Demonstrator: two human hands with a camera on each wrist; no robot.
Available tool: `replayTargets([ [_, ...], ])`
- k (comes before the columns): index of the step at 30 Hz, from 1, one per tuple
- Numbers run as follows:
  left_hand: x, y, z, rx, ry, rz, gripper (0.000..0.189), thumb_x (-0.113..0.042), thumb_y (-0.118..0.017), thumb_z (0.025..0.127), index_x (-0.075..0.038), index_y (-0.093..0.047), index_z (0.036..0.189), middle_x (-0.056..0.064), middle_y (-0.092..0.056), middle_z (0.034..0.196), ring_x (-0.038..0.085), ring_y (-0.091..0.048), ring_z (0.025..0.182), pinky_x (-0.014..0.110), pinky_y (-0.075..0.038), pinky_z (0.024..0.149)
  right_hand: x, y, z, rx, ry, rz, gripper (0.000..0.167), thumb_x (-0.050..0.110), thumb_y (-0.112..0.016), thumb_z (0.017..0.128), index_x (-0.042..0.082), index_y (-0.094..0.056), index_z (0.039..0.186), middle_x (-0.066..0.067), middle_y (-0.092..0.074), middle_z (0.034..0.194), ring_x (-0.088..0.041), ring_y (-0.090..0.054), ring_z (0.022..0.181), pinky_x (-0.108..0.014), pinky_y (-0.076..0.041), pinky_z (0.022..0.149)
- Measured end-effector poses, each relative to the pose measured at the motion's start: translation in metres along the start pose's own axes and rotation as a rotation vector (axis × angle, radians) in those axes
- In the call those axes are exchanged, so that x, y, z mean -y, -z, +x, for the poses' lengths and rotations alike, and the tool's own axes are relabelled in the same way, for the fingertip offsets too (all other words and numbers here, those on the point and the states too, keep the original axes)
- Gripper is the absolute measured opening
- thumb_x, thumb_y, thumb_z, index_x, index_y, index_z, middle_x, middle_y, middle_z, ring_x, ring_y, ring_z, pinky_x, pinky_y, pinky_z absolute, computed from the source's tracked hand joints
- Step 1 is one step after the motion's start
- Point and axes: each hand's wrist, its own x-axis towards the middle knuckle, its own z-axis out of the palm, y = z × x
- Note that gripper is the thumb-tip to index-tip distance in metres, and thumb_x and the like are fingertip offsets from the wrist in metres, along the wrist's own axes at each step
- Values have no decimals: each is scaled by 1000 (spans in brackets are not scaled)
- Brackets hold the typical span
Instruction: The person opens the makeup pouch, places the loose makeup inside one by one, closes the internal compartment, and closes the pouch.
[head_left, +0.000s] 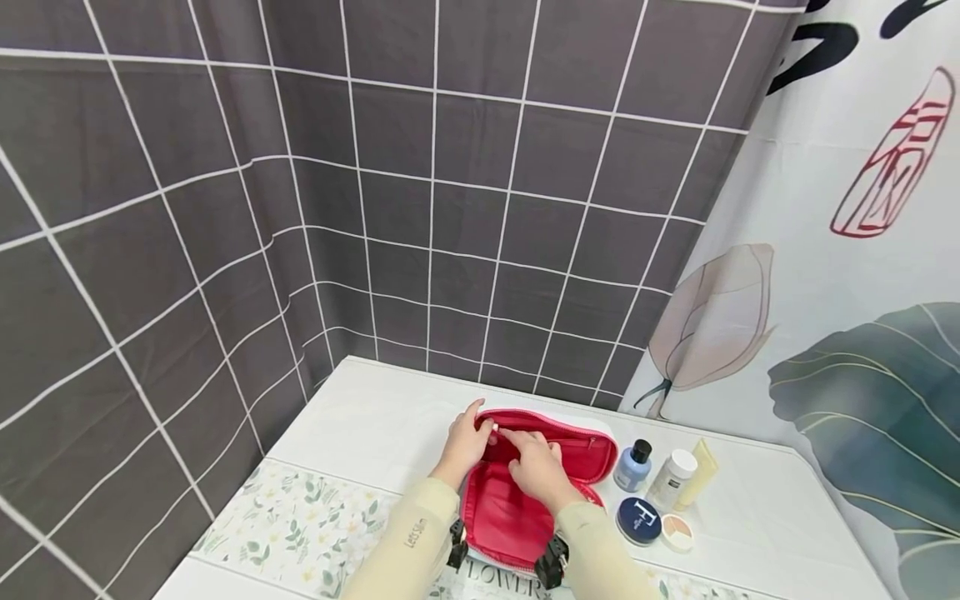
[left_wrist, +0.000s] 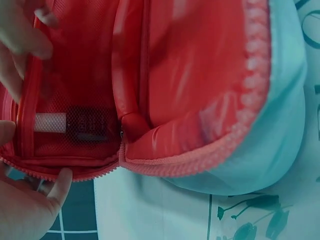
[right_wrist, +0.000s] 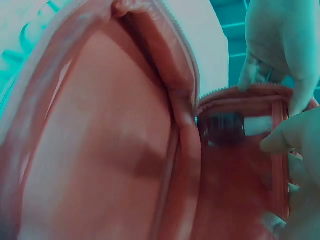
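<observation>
In the red mesh pocket (left_wrist: 75,80), the small dark bottle (left_wrist: 87,125) points its white end (left_wrist: 50,122) toward the right hand (head_left: 538,467). Its fingers bend; I can't tell if they grip. The left hand (head_left: 463,446) pinches the bag (head_left: 510,521).

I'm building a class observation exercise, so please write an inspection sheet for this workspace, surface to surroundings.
Surface: white table, leaf-patterned band.
Job's things: open red-lined pouch; dark bottle with a pale end, behind mesh pocket.
Clutter: blue bottle, white-capped container, yellow tube, dark-blue round case and small round compact, right of the pouch.
Hands: left hand grips the pouch's flap; right hand has fingers at the mesh pocket's edge.
Cables: nothing seen.
Surroundings: dark gridded fabric, white printed hanging.
</observation>
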Motion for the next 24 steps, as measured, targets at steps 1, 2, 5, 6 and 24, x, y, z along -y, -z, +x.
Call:
replayTargets([
  [1,0,-1,0,-3,-1,-1,41,-13,-54,91,-4,-49,131,26,-54,114,41,-48,110,50,-40,93,-4,2,-3,-16,10,-22,46,4,-61,77,9,-59,123,-10,-59,119,-27,-49,106,-42,-33,72],
  [2,0,-2,0,-5,-1,3,41,-14,-54,91,-4,-49,131,25,-54,114,41,-49,110,50,-40,93,-8,6,-6,-35,16,-42,45,4,-61,77,9,-60,121,-9,-60,118,-27,-49,106,-43,-34,72],
  [5,0,-3,0,-10,12,10,42,-15,-55,90,-5,-49,131,25,-54,113,41,-49,109,50,-41,92,-22,20,-18,-92,29,-83,42,5,-63,76,9,-62,118,-9,-61,116,-27,-50,107,-45,-36,75],
  [6,0,-4,0,-12,19,14,42,-16,-55,90,-6,-49,131,24,-54,113,41,-49,109,50,-41,91,-28,26,-22,-114,41,-80,41,5,-63,76,9,-63,117,-9,-61,115,-28,-51,107,-46,-36,76],
  [24,1,-6,1,-6,64,28,44,-17,-54,91,-8,-46,133,23,-52,113,40,-46,111,51,-40,92,-130,93,-102,30,-117,84,35,-9,-66,69,-5,-64,104,-18,-64,100,-36,-59,95,-47,-48,81],
])
